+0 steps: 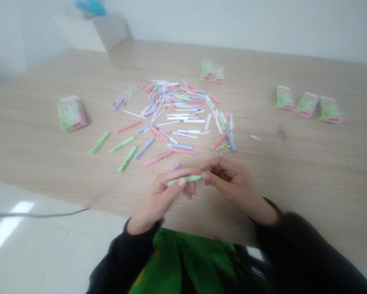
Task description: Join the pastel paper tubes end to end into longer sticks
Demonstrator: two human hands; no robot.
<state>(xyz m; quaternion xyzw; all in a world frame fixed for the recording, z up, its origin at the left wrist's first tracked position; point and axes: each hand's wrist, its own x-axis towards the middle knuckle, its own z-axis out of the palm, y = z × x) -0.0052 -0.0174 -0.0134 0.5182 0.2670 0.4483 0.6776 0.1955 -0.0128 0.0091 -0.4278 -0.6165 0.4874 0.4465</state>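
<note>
Pinching a seemingly paper green stick [187, 178], left hand [157, 200] to right hand [232, 183]

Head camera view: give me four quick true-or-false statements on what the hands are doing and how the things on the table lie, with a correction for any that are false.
1. The left hand and the right hand hold one green strip between them. True.
2. The right hand is lifted clear of the strip. False: it pinches the end nearest it.
3. The loose pastel strips are stacked in a tidy bundle. False: they lie scattered on the wooden table.
4. Three green-and-pink packets sit in a row towards the right of the table. True.
</note>
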